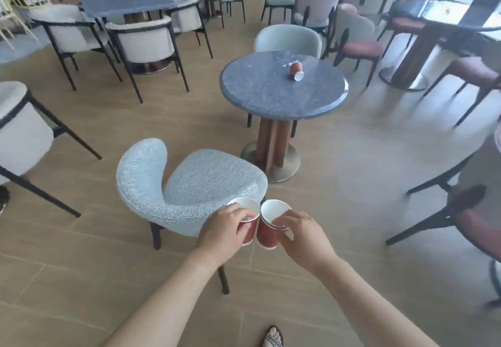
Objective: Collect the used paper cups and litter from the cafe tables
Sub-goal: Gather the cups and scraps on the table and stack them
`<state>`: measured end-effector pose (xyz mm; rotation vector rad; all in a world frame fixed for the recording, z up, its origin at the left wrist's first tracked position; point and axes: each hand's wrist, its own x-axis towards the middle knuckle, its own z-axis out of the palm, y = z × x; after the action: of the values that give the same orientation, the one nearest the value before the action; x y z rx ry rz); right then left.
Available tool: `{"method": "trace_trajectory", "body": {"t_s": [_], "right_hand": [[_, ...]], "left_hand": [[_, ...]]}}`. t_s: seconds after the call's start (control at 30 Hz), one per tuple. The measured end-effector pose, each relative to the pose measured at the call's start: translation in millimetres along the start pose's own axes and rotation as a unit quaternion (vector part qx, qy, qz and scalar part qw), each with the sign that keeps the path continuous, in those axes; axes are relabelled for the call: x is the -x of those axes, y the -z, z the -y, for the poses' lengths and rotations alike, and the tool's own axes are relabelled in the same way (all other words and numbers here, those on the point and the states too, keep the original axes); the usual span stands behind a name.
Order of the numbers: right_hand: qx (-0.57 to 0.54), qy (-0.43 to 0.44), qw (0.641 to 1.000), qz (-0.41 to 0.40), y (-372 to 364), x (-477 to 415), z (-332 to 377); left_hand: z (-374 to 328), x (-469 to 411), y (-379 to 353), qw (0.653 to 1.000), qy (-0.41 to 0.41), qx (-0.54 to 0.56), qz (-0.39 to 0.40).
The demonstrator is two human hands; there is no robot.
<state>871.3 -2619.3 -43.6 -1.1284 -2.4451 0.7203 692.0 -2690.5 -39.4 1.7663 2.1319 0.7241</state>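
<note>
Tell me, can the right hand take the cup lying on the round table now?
Probably not yet. The right hand grips a red cup, and the fallen cup lies on the round table well ahead, past the grey chair. A step closer and a freed hand seem needed.

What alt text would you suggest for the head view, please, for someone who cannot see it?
The left hand holds a red paper cup and the right hand holds a second red cup, side by side above a pale chair. Ahead, a third red cup lies tipped on a round grey table.

Speckled stone tabletop (271,94), bouclé chair (206,184)
</note>
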Motion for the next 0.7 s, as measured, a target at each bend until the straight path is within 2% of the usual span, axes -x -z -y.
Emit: {"method": "trace_trajectory", "body": {"t_s": [0.43, 0.7], "right_hand": [[0.014, -0.123, 0.988, -0.094, 106, -67, -160], [0.025, -0.156, 0.982, -0.107, 139, -180, -263]], "left_hand": [[-107, -203, -91, 0.991, -0.101, 0.023, 0.081], [-128, -362, -146, 0.986, -0.132, 0.036, 0.094]]}}
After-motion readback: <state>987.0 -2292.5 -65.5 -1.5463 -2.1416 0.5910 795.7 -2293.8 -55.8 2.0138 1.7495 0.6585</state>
